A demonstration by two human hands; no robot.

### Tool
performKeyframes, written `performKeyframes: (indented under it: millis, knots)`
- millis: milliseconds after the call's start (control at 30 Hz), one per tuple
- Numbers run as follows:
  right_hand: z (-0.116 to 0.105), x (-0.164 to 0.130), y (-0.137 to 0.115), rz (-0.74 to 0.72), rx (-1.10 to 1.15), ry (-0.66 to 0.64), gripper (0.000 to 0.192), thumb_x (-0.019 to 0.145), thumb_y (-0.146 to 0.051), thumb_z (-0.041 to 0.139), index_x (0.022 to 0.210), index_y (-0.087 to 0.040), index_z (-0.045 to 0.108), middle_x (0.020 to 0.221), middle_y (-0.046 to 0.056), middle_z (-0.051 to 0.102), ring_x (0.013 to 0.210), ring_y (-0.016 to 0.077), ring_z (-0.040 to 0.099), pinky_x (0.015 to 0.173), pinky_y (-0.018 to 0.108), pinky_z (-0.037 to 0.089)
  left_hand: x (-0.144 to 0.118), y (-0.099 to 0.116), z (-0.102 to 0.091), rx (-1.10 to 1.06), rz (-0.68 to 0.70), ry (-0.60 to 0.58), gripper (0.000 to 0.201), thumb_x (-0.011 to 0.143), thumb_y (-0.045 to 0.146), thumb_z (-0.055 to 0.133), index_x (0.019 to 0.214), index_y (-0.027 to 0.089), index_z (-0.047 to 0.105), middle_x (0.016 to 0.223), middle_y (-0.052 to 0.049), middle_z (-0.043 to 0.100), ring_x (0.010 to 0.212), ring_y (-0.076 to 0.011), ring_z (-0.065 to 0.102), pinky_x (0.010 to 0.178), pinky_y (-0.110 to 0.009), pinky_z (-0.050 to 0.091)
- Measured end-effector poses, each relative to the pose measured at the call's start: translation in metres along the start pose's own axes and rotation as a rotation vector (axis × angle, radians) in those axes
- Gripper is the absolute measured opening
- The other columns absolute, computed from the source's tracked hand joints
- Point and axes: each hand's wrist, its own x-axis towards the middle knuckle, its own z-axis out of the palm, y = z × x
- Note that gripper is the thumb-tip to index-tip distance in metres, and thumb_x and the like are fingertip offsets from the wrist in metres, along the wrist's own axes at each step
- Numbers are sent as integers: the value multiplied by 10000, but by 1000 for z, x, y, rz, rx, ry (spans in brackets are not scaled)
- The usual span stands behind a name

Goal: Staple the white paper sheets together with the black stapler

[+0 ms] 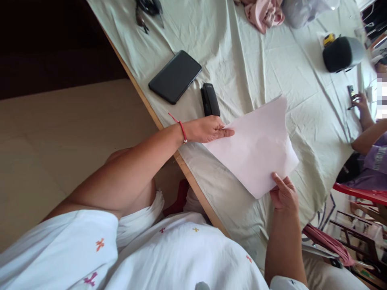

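Note:
A pale pink sheet of paper [256, 147] lies tilted over the cloth-covered table [242, 68]. My left hand [208, 129], with a red thread at the wrist, pinches the sheet's left corner. My right hand [283, 194] grips the sheet's near corner with the thumb on top. A black stapler [210, 99] lies just beyond my left hand. A black tablet [175, 76] lies to the left of the stapler.
Another person sits at the right edge, their hand [361, 104] on a small dark device. A black speaker [343, 53], pink cloth [264, 14] and dark tools [148, 10] lie at the far side. A red chair [359, 193] stands at the right.

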Motion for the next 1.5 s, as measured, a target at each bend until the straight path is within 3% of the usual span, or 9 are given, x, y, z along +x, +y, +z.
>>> performKeyframes:
  millis: [100, 233, 333, 433, 567, 667, 967, 1133, 1500]
  knots:
    - [-11, 18, -7, -104, -57, 49, 769, 556, -430, 1112, 1195, -216, 741, 931, -9, 802, 788, 151, 698, 771, 297, 617, 2, 3, 2, -10, -9, -31, 783, 1020, 846, 640, 589, 268, 337, 606, 35, 302, 597, -125, 306, 601, -345, 263]
    - [-21, 37, -27, -301, -241, 161, 1120, 484, -411, 1116, 1477, -236, 628, 1195, 30, 806, 1129, 246, 755, 1202, 549, 570, 5, 8, 5, -29, -3, -88, 806, 988, 882, 653, 572, 270, 336, 583, 32, 312, 573, -130, 304, 581, -352, 248]
    - [-15, 37, -48, -446, -456, 57, 1031, 614, -446, 1085, 1535, -264, 659, 1489, 87, 755, 1476, 297, 666, 1422, 585, 352, 6, 11, 8, -13, 17, -128, 813, 975, 911, 631, 566, 273, 334, 584, 30, 312, 581, -135, 301, 578, -357, 241]
    - [1, 34, -64, -494, -538, -118, 841, 785, -502, 1010, 1539, -295, 701, 1506, 72, 770, 1522, 284, 661, 1437, 572, 342, 8, 10, 10, -4, 26, -151, 813, 962, 932, 616, 568, 277, 338, 589, 29, 315, 584, -137, 308, 573, -360, 241]
    - [22, 39, -72, -505, -468, -210, 729, 792, -549, 1012, 1439, -290, 798, 1390, 64, 823, 1316, 277, 758, 1294, 540, 523, 8, 7, 10, -10, 33, -172, 808, 958, 935, 617, 578, 271, 356, 595, 24, 344, 577, -136, 327, 571, -359, 246]
    - [29, 50, -68, -438, -424, -198, 532, 794, -619, 1009, 1165, -255, 896, 1029, 33, 845, 891, 211, 750, 948, 436, 652, 7, 5, 7, 21, 14, -177, 775, 1006, 854, 624, 580, 266, 354, 597, 23, 342, 581, -135, 332, 585, -354, 255]
    - [52, 57, -56, -3, -276, -117, 505, 432, -522, 1123, 767, -249, 860, 689, -12, 772, 578, 137, 621, 515, 263, 492, 0, 14, -16, 118, -319, -206, 433, 886, 463, 822, 608, 218, 597, 606, 6, 499, 624, -161, 439, 645, -350, 318]
    - [62, 49, -64, 129, -273, -130, 527, 365, -480, 1135, 727, -236, 839, 635, -3, 747, 520, 156, 623, 458, 279, 501, -7, 6, -32, 217, -368, -122, 189, 786, 367, 811, 739, 185, 795, 684, -15, 670, 715, -177, 566, 716, -326, 383]
    - [81, 33, -59, 189, -143, -95, 472, 426, -393, 1125, 785, -218, 874, 664, -5, 753, 545, 137, 624, 478, 272, 548, -17, 0, -53, 302, -513, 96, 246, 822, 295, 749, 970, 153, 887, 798, -36, 799, 956, -230, 751, 903, -295, 502]
